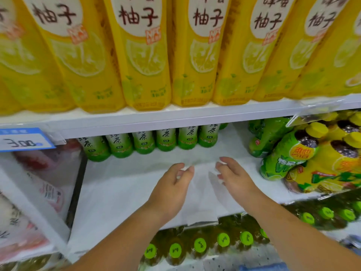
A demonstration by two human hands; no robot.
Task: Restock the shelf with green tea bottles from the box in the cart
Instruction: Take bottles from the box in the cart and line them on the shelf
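Your left hand [172, 184] and right hand [235, 178] sit over the white paper liner sheet [201, 194], fingers loosely curled; can't tell if they pinch it. The row of green-labelled plastic green tea bottles [148, 142] stands at the back of the white shelf [117, 192], well beyond your fingertips.

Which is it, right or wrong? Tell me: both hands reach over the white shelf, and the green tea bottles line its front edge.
Wrong. The head view shows the green tea bottles in a row at the back of the white shelf, not its front edge. The rest holds.
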